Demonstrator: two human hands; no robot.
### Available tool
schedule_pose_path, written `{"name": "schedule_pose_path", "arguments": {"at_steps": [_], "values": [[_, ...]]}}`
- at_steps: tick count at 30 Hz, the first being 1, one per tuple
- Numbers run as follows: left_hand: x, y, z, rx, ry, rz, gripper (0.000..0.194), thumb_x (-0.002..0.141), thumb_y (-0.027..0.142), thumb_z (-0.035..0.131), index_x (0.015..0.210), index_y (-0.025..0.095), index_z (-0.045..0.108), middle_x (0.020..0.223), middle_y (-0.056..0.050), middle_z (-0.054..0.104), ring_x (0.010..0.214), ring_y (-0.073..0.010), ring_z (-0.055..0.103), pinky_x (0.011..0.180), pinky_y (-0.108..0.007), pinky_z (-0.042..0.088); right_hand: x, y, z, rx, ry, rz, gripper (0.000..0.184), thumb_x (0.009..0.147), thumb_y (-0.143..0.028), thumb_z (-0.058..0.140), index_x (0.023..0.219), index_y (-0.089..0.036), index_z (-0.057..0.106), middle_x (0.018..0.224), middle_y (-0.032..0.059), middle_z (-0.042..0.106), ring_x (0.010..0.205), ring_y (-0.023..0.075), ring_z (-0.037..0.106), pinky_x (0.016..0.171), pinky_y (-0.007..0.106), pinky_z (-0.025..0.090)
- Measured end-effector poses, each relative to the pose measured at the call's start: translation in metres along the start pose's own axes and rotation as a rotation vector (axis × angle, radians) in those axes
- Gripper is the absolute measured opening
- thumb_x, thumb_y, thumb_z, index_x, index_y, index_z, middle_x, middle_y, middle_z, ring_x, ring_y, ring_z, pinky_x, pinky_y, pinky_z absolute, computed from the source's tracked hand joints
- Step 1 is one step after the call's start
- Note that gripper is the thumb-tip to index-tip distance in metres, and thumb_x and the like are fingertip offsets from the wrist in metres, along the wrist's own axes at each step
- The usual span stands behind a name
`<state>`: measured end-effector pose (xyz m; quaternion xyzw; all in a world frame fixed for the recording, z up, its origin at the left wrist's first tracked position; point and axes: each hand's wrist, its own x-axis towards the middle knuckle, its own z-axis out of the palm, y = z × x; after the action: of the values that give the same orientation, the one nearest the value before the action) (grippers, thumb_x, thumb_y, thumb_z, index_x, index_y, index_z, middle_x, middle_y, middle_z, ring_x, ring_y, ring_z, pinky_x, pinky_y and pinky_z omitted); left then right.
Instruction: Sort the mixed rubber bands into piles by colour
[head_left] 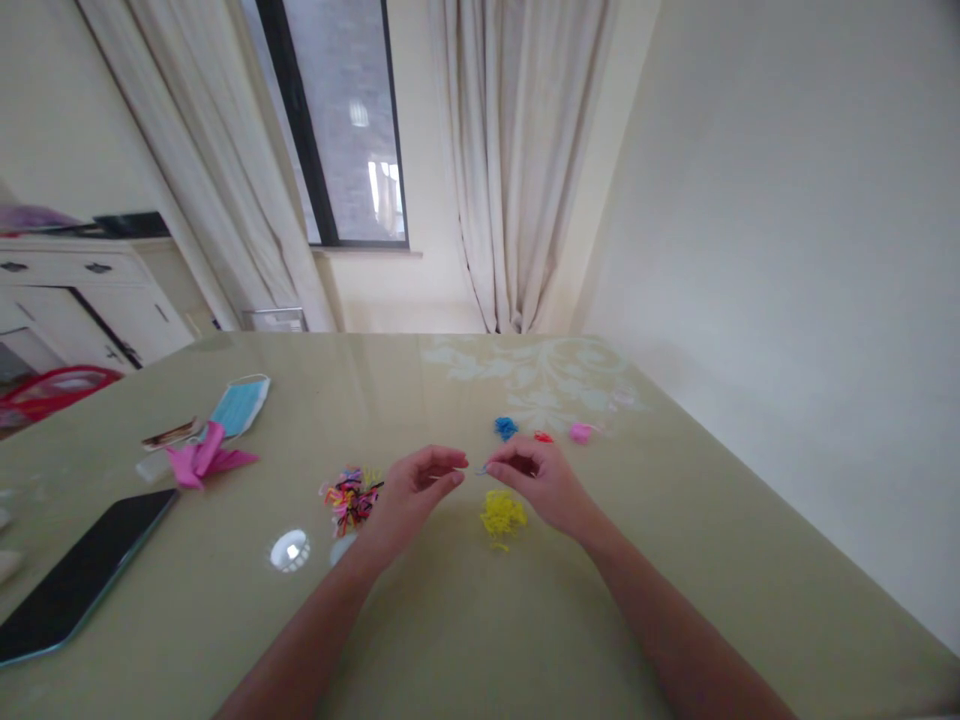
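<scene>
At far left, a white cabinet point(165, 285) stands behind a pale green worktop point(450, 640). On the worktop's left side lies a dark-screened phone point(90, 570), set at a slant; beyond its upper end are a bright pink folded piece point(206, 458) and a light blue face mask point(240, 407). Next comes a mixed pile of small multicoloured strands point(349, 500), partly hidden by the person's left hand point(409, 488). That hand is raised, thumb and fingers parted, with nothing visible in its grasp. Just right of its fingertips is a tiny bluish strand point(481, 471), pinched between the thumb and fingers of the right hand point(541, 482). Below this gap sits a loose yellow pile point(502, 515); beyond the right hand are a blue clump point(506, 428), a few red strands point(544, 437), partly covered, and, farthest right, a pink clump point(581, 432).
</scene>
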<state>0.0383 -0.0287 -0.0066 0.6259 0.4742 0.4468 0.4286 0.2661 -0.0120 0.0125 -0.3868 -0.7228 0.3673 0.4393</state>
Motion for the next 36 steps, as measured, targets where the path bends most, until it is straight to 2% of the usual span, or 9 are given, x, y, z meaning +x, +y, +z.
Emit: {"name": "schedule_pose_path", "arguments": {"at_steps": [4, 7, 10, 13, 16, 19, 25, 32, 36], "values": [[0.001, -0.009, -0.013, 0.632, 0.081, 0.018, 0.022, 0.095, 0.022, 0.061, 0.108, 0.019, 0.078, 0.114, -0.013, 0.077, 0.106, -0.0290, 0.069, 0.099, -0.045, 0.051, 0.003, -0.008, -0.021, 0.249, 0.080, 0.095, 0.029, 0.078, -0.048, 0.085, 0.081, -0.020, 0.079, 0.075, 0.0026, 0.072, 0.071, 0.0168, 0.064, 0.068, 0.030, 0.053], [0.002, -0.016, -0.019, 0.889, -0.016, 0.023, 0.026, 0.096, 0.016, 0.057, 0.108, 0.019, 0.079, 0.118, -0.013, 0.074, 0.114, -0.0303, 0.065, 0.104, -0.044, 0.047, 0.003, -0.013, -0.031, 0.330, 0.151, 0.127, 0.027, 0.071, -0.045, 0.091, 0.074, -0.020, 0.079, 0.072, 0.0019, 0.072, 0.068, 0.0150, 0.063, 0.065, 0.028, 0.051], [0.004, -0.020, -0.019, 0.885, -0.079, 0.004, 0.029, 0.099, 0.015, 0.051, 0.103, 0.019, 0.079, 0.113, -0.012, 0.074, 0.110, -0.0263, 0.066, 0.100, -0.037, 0.048, 0.002, -0.014, -0.034, 0.428, 0.196, 0.124, 0.025, 0.068, -0.042, 0.094, 0.073, -0.021, 0.080, 0.068, 0.0004, 0.070, 0.063, 0.0127, 0.059, 0.061, 0.026, 0.048], [0.006, -0.020, -0.017, 0.859, -0.061, 0.000, 0.027, 0.100, 0.015, 0.050, 0.098, 0.019, 0.077, 0.108, -0.010, 0.074, 0.105, -0.0244, 0.068, 0.097, -0.035, 0.048, 0.001, -0.012, -0.035, 0.489, 0.225, 0.106, 0.025, 0.066, -0.041, 0.095, 0.074, -0.023, 0.081, 0.068, 0.0001, 0.070, 0.062, 0.0124, 0.058, 0.061, 0.026, 0.047], [0.006, -0.018, -0.014, 0.880, -0.055, 0.003, 0.022, 0.098, 0.015, 0.053, 0.095, 0.018, 0.074, 0.105, -0.010, 0.073, 0.104, -0.0250, 0.067, 0.094, -0.035, 0.048, 0.003, -0.006, -0.038, 0.437, 0.236, 0.087, 0.026, 0.068, -0.043, 0.094, 0.076, -0.022, 0.081, 0.069, 0.0003, 0.070, 0.063, 0.0128, 0.058, 0.062, 0.027, 0.047], [0.005, -0.018, -0.012, 0.916, -0.051, 0.031, 0.019, 0.098, 0.015, 0.054, 0.096, 0.017, 0.072, 0.104, -0.011, 0.072, 0.103, -0.0259, 0.066, 0.092, -0.035, 0.048, 0.005, 0.005, -0.042, 0.220, 0.228, 0.068, 0.026, 0.076, -0.045, 0.087, 0.079, -0.021, 0.080, 0.070, 0.0016, 0.070, 0.064, 0.0144, 0.059, 0.062, 0.028, 0.046], [0.009, -0.024, -0.009, 0.883, 0.069, 0.114, 0.016, 0.098, 0.016, 0.054, 0.097, 0.017, 0.069, 0.101, -0.010, 0.073, 0.099, -0.0254, 0.066, 0.091, -0.036, 0.048, 0.020, 0.038, -0.040, -0.529, 0.300, 0.056, 0.021, 0.090, -0.034, 0.069, 0.085, -0.018, 0.081, 0.080, 0.0073, 0.075, 0.067, 0.0176, 0.061, 0.066, 0.031, 0.047], [0.011, -0.028, -0.006, 0.738, 0.116, 0.179, 0.015, 0.099, 0.022, 0.054, 0.092, 0.019, 0.068, 0.096, -0.007, 0.072, 0.091, -0.0231, 0.067, 0.085, -0.035, 0.049, 0.058, 0.056, -0.027, -0.686, 0.218, 0.131, 0.013, 0.084, -0.018, 0.073, 0.072, -0.020, 0.080, 0.076, 0.0070, 0.076, 0.072, 0.0204, 0.066, 0.068, 0.030, 0.045], [0.010, -0.025, -0.001, 0.608, 0.096, 0.209, 0.017, 0.099, 0.027, 0.055, 0.092, 0.020, 0.069, 0.094, -0.005, 0.072, 0.084, -0.0209, 0.066, 0.082, -0.034, 0.050, 0.052, 0.050, -0.029, -0.706, 0.231, 0.117, 0.016, 0.088, -0.018, 0.071, 0.075, -0.020, 0.082, 0.081, 0.0087, 0.076, 0.076, 0.0217, 0.067, 0.072, 0.032, 0.047]]}}
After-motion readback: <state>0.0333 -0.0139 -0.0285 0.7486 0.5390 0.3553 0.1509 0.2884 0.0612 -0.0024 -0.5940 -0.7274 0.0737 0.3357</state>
